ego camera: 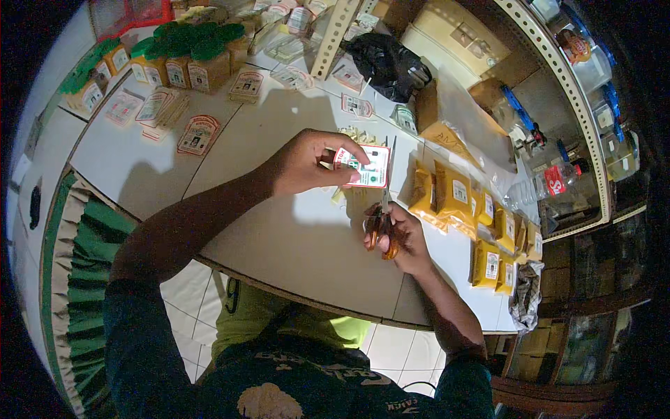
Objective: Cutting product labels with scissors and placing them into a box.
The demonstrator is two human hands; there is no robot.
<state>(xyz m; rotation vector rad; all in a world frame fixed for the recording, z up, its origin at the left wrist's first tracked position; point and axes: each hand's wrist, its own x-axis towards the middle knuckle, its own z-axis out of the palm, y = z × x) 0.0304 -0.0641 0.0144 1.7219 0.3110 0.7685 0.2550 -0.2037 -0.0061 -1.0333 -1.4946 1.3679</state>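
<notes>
Between the thumb and fingers of my left hand (309, 162) is a printed paper label (374, 175) with a red border. My right hand (409, 235) grips a pair of scissors (381, 238) by the orange-brown handles. The blades point away from me and run along the label's right edge; whether they touch the paper I cannot tell. Small paper offcuts (361, 135) lie on the white table (277, 235) behind and below the label.
Several stacks of labels (199, 135) lie to the left, near green-topped packages (201, 73). Yellow-filled packets (454, 196) and a crumpled checked cloth (526, 296) lie on the right. A perforated metal shelf post (335, 39), a black plastic bag (387, 63) and a cardboard box (445, 120) stand behind.
</notes>
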